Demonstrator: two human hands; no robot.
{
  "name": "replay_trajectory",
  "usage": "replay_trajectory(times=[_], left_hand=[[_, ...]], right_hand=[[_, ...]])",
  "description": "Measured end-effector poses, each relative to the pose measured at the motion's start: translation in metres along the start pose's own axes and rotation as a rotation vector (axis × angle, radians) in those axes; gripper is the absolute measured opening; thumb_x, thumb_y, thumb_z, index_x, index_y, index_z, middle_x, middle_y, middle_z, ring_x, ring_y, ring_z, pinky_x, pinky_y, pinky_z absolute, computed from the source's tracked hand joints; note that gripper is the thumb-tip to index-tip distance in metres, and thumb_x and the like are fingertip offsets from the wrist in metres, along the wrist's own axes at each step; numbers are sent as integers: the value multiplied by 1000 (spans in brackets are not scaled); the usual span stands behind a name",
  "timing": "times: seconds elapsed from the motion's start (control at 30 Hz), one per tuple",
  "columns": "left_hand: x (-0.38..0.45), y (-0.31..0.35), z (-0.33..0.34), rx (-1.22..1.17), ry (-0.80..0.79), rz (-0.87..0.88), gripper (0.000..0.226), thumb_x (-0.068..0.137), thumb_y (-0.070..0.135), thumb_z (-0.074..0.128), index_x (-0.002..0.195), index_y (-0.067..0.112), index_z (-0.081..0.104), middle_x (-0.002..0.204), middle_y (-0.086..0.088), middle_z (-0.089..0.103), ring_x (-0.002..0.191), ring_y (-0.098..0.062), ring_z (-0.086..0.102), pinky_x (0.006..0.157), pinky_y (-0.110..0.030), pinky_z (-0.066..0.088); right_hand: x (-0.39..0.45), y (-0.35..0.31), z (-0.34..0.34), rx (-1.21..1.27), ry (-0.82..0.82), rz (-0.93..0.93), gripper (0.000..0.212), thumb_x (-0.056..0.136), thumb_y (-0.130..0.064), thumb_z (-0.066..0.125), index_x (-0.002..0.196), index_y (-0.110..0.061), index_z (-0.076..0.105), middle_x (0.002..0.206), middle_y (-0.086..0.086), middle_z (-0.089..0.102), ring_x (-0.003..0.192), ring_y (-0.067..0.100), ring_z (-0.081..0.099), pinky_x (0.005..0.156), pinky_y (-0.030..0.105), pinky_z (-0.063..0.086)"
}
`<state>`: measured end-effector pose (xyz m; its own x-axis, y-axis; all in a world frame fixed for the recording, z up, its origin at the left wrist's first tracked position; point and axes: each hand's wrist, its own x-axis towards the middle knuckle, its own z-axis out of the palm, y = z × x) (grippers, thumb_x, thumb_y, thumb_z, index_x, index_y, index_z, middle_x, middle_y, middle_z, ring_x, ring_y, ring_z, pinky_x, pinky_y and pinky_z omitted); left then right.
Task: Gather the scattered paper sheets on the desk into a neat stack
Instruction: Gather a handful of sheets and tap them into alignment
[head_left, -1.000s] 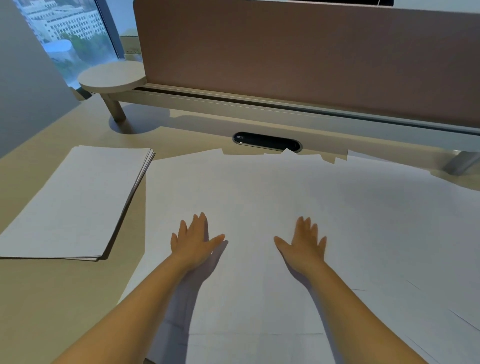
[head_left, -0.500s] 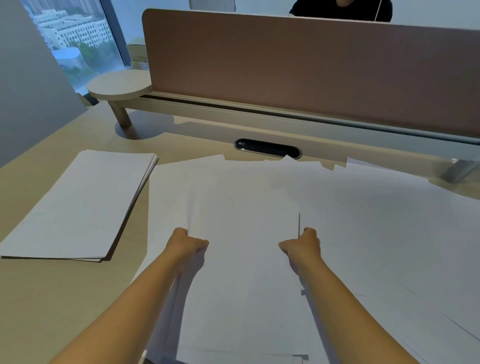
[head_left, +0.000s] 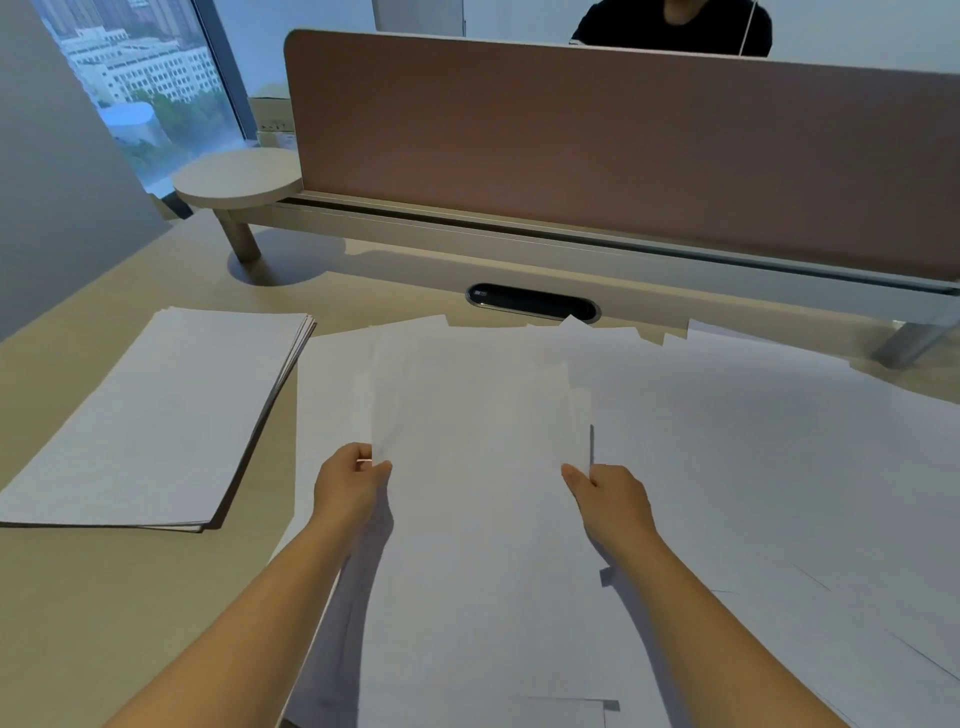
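Both my hands hold a bundle of white sheets (head_left: 478, 457) lifted off the desk in the middle of the view. My left hand (head_left: 348, 483) grips its left edge and my right hand (head_left: 608, 493) grips its right edge, thumbs on top. Under and around the bundle lie several loose white sheets (head_left: 753, 467), overlapping and spreading to the right. A neat paper stack (head_left: 150, 415) lies on the desk at the left, apart from the loose sheets.
The tan desk (head_left: 104, 613) shows bare wood at front left. A brown divider panel (head_left: 623, 150) runs along the back, with a cable port (head_left: 532, 302) below it and a small round shelf (head_left: 239, 179) at its left end. A person sits beyond the panel.
My hands went from lying flat on the sheets to curling round a bundle's side edges, and the bundle's far end has risen off the desk.
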<state>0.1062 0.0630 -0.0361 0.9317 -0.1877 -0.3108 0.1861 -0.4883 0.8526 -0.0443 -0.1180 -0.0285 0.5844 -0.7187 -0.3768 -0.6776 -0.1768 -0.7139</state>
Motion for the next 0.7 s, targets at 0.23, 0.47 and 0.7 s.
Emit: replay_trajectory(times=[0.23,0.47,0.7], left_hand=[[10,-8,-7,351,-58,88,48,96,20,46,52,10,30,52,-6,32,52,-18,32,52,-29,23],[1,-5,-5,414,-300,3,34,98,34,39,76,9,41,74,-2,42,75,-20,43,68,-28,33],[-1,0,-7,94,-220,23,19,85,11,61,75,9,45,75,-6,45,73,-20,43,65,-28,36]], right_hand=[[4,6,5,61,-38,43,30,96,-9,41,124,-1,47,106,9,55,88,18,50,61,17,36],[15,1,26,397,-124,126,49,89,-4,51,136,-6,36,120,8,55,102,21,57,85,29,48],[1,0,5,422,73,23,34,86,3,47,110,-19,55,98,4,61,97,28,59,89,38,48]])
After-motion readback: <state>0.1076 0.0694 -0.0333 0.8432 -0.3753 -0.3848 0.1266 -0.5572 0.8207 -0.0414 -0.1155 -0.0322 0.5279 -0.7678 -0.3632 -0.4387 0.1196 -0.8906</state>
